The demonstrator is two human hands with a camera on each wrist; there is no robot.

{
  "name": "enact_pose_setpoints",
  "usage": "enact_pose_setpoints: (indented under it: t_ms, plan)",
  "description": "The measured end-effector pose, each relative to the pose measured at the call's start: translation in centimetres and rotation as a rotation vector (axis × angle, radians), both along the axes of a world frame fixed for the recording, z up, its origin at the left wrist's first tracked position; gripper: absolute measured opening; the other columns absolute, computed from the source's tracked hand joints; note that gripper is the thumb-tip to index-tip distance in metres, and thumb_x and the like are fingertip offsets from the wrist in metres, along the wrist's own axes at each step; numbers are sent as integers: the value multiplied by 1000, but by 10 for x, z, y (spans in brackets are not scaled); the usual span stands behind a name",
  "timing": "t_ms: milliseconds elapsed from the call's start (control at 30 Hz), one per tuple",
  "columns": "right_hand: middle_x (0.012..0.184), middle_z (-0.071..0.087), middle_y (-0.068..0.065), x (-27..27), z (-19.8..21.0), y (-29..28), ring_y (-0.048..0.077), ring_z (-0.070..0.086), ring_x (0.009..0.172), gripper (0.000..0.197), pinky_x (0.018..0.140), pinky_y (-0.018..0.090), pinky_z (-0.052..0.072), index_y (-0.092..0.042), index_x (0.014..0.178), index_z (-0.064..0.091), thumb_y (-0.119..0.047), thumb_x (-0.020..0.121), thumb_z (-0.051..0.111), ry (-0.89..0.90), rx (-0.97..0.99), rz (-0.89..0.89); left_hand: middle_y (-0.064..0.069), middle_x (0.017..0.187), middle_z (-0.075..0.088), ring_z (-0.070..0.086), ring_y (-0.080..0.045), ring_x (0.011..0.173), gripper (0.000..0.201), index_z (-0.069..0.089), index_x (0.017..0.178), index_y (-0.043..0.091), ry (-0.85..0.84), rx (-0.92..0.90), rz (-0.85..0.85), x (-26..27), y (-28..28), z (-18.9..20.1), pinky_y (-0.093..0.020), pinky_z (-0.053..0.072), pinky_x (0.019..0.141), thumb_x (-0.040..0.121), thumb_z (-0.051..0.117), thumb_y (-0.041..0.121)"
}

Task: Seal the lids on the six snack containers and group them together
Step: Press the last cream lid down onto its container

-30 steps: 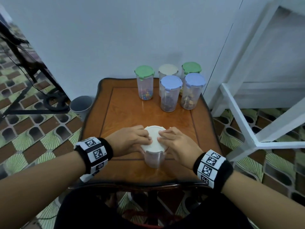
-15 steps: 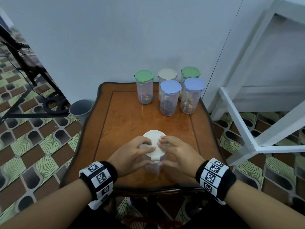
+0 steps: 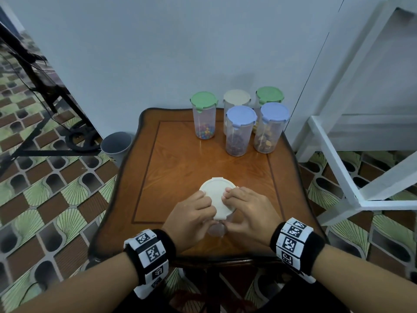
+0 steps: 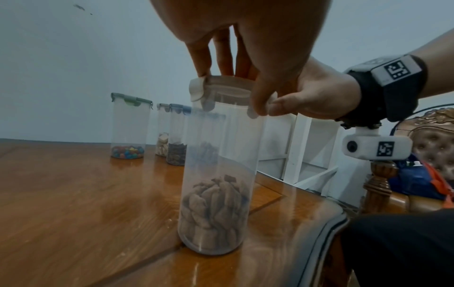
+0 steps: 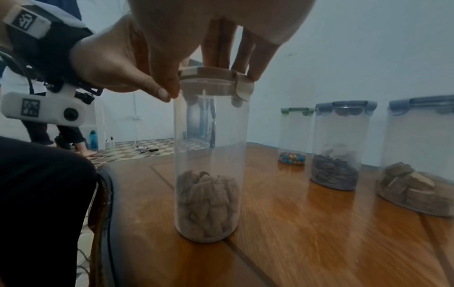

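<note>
A tall clear container (image 4: 216, 184) of brown snacks stands near the front edge of the wooden table (image 3: 180, 166). Its white lid (image 3: 215, 192) sits on top. My left hand (image 3: 194, 211) and right hand (image 3: 246, 208) both hold the lid, with fingers (image 5: 221, 48) laid on its top and thumbs pressed at the near rim flap. A side flap (image 4: 196, 89) hangs down over the rim. At the back of the table stand several lidded containers: green with coloured candy (image 3: 203, 118), white (image 3: 236, 98), green (image 3: 269, 94) and two blue (image 3: 241, 129) (image 3: 272, 127).
A grey bin (image 3: 116, 144) stands on the tiled floor left of the table. A white frame (image 3: 338, 166) stands close on the right, and a black stand (image 3: 45, 86) at far left. The wall runs right behind the grouped containers.
Both hands have slid back along the white lid toward its near edge, uncovering more of its top. The container stays in place.
</note>
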State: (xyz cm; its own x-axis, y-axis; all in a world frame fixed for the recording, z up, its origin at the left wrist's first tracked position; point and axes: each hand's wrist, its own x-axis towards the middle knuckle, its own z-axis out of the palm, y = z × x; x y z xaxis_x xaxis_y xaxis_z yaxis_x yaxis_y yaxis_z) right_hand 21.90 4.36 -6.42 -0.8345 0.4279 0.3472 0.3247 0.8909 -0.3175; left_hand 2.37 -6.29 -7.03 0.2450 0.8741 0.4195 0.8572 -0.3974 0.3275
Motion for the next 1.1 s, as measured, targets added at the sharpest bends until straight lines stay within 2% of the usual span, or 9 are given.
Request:
enact_pose_setpoints:
  t_ms: [133, 333, 400, 567, 700, 800, 900, 1000, 1100]
  plan:
    - [109, 65, -5, -2, -3, 6, 18, 62, 104, 38, 73, 39, 57, -17, 99, 67, -41, 70, 74, 8, 29, 15, -2, 79, 55, 51, -24, 81, 13, 63, 75, 8, -2, 57, 13, -1, 1, -11, -45, 55, 82, 87, 69, 9]
    - [106, 66, -3, -4, -9, 8, 21, 62, 102, 31, 64, 40, 57, -15, 95, 67, -38, 74, 70, 19, 108, 43, -6, 75, 54, 53, -28, 80, 16, 61, 73, 7, 35, 106, 20, -2, 4, -14, -44, 56, 64, 89, 63, 4]
    - [105, 66, -2, -4, -9, 7, 22, 63, 101, 30, 68, 40, 57, -14, 94, 67, -36, 74, 71, 27, 106, 42, -6, 75, 53, 53, -28, 79, 16, 61, 73, 7, 21, 107, 26, -2, 4, -13, -44, 56, 64, 88, 64, 3]
    - [109, 65, -3, -1, -2, 4, 22, 62, 106, 33, 82, 42, 54, -15, 96, 66, -37, 74, 76, 29, -26, 32, -6, 79, 59, 54, -27, 78, 12, 66, 79, 8, -12, 116, -26, -8, 4, -7, -44, 54, 83, 87, 74, 11]
    - [112, 63, -2, 1, 11, -1, 20, 60, 105, 36, 86, 33, 51, -15, 100, 65, -38, 75, 76, -19, -40, 35, -3, 82, 59, 51, -22, 79, 19, 68, 81, 11, -31, 18, -68, -9, 4, 7, -41, 51, 72, 89, 74, 27]
    - [116, 57, 3, 2, 15, -8, 23, 56, 111, 39, 106, 39, 39, -15, 109, 61, -33, 77, 74, -73, -15, 15, 3, 89, 61, 50, -15, 82, 22, 71, 87, 16, -27, -112, -134, -19, 7, 25, -33, 47, 67, 85, 76, 37]
    - [119, 52, 6, 3, 14, -21, 27, 45, 120, 40, 107, 45, 33, -20, 115, 58, -28, 77, 68, -89, 32, -11, 2, 111, 64, 57, -16, 104, 18, 75, 96, 17, -80, -139, -136, -33, 19, 40, -34, 50, 87, 85, 76, 31]
    - [115, 54, 2, 7, 15, -33, 24, 46, 113, 28, 91, 40, 39, -22, 104, 64, -28, 76, 67, -32, 77, -49, 4, 149, 48, 35, -14, 142, 36, 65, 128, 23, -54, -262, -32, -45, 37, 40, -31, 28, 117, 93, 67, 27]
    - [109, 59, -3, 7, 14, -39, 20, 50, 106, 20, 84, 37, 39, -22, 97, 67, -36, 83, 64, 12, 102, -98, 8, 157, 37, 30, -7, 145, 41, 55, 140, 28, -75, -469, -67, -48, 44, 34, -30, 25, 119, 99, 58, 31]
